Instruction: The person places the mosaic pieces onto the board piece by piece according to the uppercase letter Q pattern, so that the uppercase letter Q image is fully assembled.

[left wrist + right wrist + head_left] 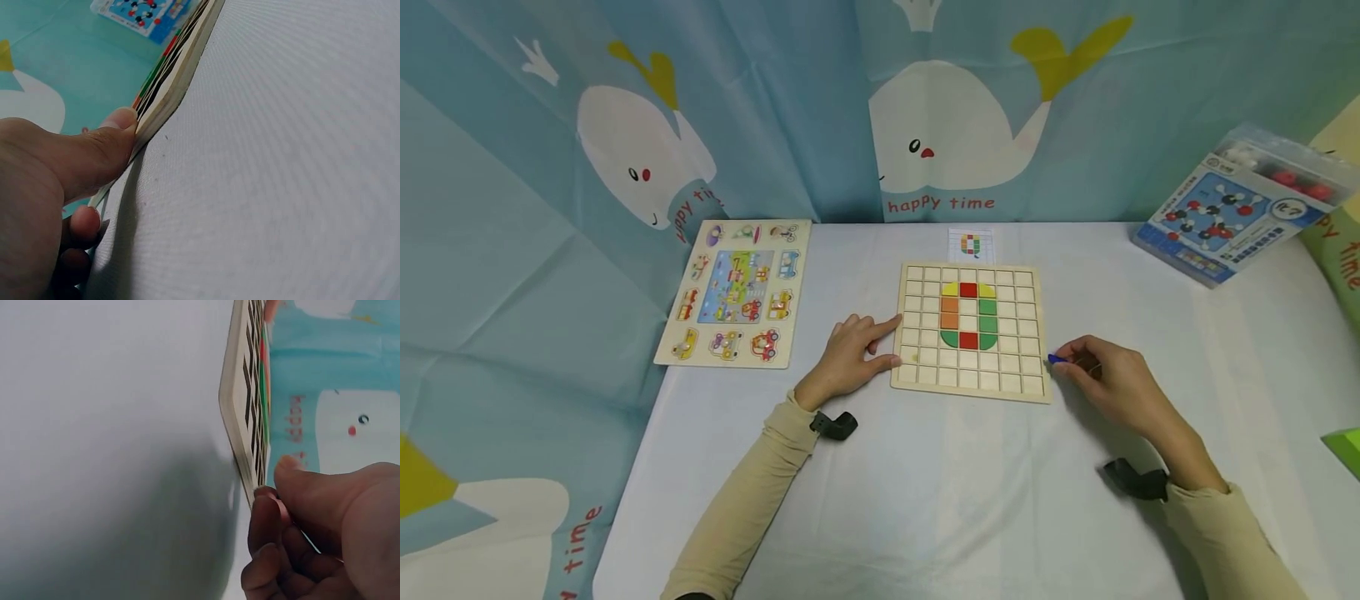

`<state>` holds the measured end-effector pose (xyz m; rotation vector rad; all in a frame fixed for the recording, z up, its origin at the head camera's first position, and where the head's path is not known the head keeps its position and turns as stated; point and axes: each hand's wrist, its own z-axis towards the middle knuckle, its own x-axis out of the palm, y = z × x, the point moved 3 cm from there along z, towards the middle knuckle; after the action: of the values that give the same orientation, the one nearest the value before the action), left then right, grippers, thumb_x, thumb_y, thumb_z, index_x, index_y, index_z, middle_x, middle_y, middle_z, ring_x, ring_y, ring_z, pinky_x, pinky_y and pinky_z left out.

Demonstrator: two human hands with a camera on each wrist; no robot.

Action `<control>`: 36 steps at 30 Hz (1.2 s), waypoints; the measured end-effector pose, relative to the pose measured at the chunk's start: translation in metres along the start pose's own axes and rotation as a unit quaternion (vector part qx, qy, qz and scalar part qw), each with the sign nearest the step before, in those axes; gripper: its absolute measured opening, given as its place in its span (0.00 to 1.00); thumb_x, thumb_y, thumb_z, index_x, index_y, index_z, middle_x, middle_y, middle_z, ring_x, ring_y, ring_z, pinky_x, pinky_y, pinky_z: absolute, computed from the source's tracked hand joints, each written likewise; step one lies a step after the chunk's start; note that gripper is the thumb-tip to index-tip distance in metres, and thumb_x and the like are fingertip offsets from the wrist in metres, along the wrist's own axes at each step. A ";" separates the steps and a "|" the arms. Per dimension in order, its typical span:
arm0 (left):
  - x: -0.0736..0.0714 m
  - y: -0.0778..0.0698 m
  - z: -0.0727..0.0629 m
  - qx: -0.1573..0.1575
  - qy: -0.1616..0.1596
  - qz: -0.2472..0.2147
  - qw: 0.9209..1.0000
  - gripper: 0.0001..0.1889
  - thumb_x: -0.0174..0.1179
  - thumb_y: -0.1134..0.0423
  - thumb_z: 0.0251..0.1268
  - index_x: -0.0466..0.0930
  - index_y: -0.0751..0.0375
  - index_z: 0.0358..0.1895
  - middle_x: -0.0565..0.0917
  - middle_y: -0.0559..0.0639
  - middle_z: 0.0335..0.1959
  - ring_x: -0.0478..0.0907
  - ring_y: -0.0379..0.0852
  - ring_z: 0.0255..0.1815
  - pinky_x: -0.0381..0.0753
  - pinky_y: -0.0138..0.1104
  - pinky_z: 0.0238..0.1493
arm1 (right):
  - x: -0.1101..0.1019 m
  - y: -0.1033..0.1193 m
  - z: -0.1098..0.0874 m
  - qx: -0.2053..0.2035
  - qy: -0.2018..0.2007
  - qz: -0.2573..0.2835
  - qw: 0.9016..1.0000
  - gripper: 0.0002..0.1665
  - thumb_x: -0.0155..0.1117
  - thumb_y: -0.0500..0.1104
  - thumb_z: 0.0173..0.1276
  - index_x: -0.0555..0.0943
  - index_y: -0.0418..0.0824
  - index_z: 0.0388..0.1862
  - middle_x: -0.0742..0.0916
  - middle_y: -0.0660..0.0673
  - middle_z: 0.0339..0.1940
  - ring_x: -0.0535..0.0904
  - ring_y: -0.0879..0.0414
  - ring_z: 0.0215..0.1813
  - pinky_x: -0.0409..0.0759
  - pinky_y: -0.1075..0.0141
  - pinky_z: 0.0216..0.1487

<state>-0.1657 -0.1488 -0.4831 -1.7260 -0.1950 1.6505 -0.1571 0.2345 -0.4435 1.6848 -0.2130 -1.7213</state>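
A wooden grid board (pixel 925 377) lies flat on the table. A ring of coloured pieces sits in its middle: red squares (pixel 968 341) at top and bottom, orange squares (pixel 950 305) on the left, green squares (pixel 987 322) on the right, yellow and green rounded corners. At the board's left edge, my left hand (pixel 847 357) touches the frame with extended thumb and index finger. My right hand (pixel 1116 379) pinches a small blue piece (pixel 1056 358) just beside the right edge. In the right wrist view the fingers hide that piece.
Behind the board is a small card (pixel 957 251) picturing a similar coloured ring with a blue tail. A vehicle puzzle board (pixel 737 346) lies at the left. A molecule-set box (pixel 1228 217) stands at the back right. A green object (pixel 1345 448) shows at the right edge.
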 end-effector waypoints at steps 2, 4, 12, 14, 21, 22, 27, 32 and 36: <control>-0.001 -0.001 0.000 -0.001 -0.001 0.002 1.000 0.37 0.72 0.50 0.70 0.71 0.54 0.79 0.70 0.47 0.29 0.58 0.43 0.35 0.55 0.37 0.43 | 0.004 0.005 0.004 -0.005 0.001 0.009 1.000 0.07 0.73 0.37 0.73 0.86 0.36 0.45 0.90 0.44 0.35 0.78 0.68 0.31 0.76 0.74 0.30; -0.001 -0.001 0.000 -0.002 -0.001 0.002 1.000 0.37 0.72 0.50 0.69 0.72 0.54 0.79 0.71 0.48 0.29 0.58 0.43 0.35 0.55 0.37 0.43 | 0.008 0.010 0.008 -0.013 -0.001 0.018 1.000 0.06 0.73 0.36 0.72 0.86 0.36 0.45 0.90 0.44 0.35 0.79 0.67 0.31 0.76 0.74 0.30; -0.002 0.000 -0.003 0.004 -0.005 0.007 1.000 0.37 0.73 0.50 0.68 0.72 0.55 0.79 0.70 0.46 0.29 0.57 0.43 0.35 0.54 0.37 0.43 | 0.031 0.035 0.023 -0.026 0.020 0.054 0.998 0.08 0.75 0.38 0.72 0.85 0.36 0.44 0.87 0.47 0.32 0.76 0.63 0.30 0.74 0.74 0.30; -0.002 0.000 -0.003 0.004 -0.006 0.004 1.000 0.37 0.73 0.51 0.68 0.73 0.55 0.79 0.70 0.46 0.29 0.57 0.43 0.35 0.54 0.37 0.43 | 0.037 0.040 0.027 -0.024 0.027 0.057 0.998 0.08 0.75 0.38 0.71 0.85 0.36 0.43 0.86 0.47 0.32 0.76 0.61 0.30 0.74 0.73 0.30; -0.003 0.001 -0.004 0.006 -0.008 -0.006 1.000 0.37 0.73 0.52 0.68 0.73 0.55 0.78 0.70 0.47 0.29 0.58 0.43 0.35 0.55 0.37 0.44 | 0.052 0.049 0.035 -0.013 0.046 0.046 0.998 0.07 0.76 0.39 0.70 0.86 0.38 0.40 0.86 0.48 0.31 0.76 0.59 0.30 0.74 0.70 0.32; -0.002 0.001 -0.005 0.006 -0.007 -0.006 1.000 0.37 0.73 0.52 0.68 0.73 0.55 0.78 0.70 0.47 0.29 0.58 0.44 0.35 0.54 0.37 0.44 | 0.053 0.050 0.035 -0.013 0.045 0.042 0.998 0.07 0.76 0.39 0.70 0.86 0.38 0.40 0.86 0.48 0.30 0.76 0.59 0.30 0.74 0.70 0.32; 0.000 0.004 -0.005 0.005 -0.004 -0.001 1.000 0.37 0.72 0.51 0.69 0.72 0.54 0.79 0.70 0.46 0.29 0.58 0.44 0.35 0.54 0.38 0.44 | 0.057 0.052 0.035 -0.015 0.044 0.039 0.998 0.08 0.78 0.40 0.68 0.85 0.40 0.37 0.85 0.49 0.28 0.75 0.59 0.28 0.73 0.69 0.31; 0.000 0.005 -0.006 0.004 -0.007 -0.006 1.000 0.37 0.73 0.52 0.69 0.73 0.55 0.78 0.70 0.46 0.29 0.59 0.44 0.36 0.54 0.38 0.44 | 0.058 0.054 0.035 -0.018 0.041 0.031 0.999 0.12 0.80 0.43 0.66 0.84 0.42 0.34 0.84 0.50 0.27 0.75 0.59 0.28 0.73 0.68 0.31; -0.002 0.004 -0.005 0.001 -0.003 -0.007 1.000 0.37 0.73 0.52 0.68 0.72 0.55 0.79 0.70 0.47 0.29 0.58 0.44 0.36 0.54 0.38 0.44 | 0.058 0.054 0.036 -0.017 0.042 0.025 0.999 0.12 0.81 0.44 0.65 0.83 0.42 0.34 0.84 0.50 0.28 0.75 0.59 0.29 0.73 0.68 0.32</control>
<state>-0.1625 -0.1548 -0.4847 -1.7138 -0.2072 1.6457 -0.1648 0.1483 -0.4546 1.7091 -0.1839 -1.6054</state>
